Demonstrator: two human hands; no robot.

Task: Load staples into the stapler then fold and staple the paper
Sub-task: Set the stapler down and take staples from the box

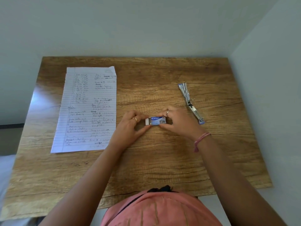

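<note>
A small blue staple box (157, 120) lies on the wooden table (146, 160) at its middle, with its white inner tray (148, 122) slid partly out to the left. My left hand (130, 123) pinches the tray end and my right hand (177, 120) grips the blue sleeve. A metal stapler (190, 102) with blue ends lies swung wide open at the right, apart from both hands. A lined sheet of paper (88, 110) with handwriting lies flat on the left side.
The table stands in a corner, with pale walls (146, 26) behind it and on the right. Bare wood lies between the paper and the stapler and along the front edge.
</note>
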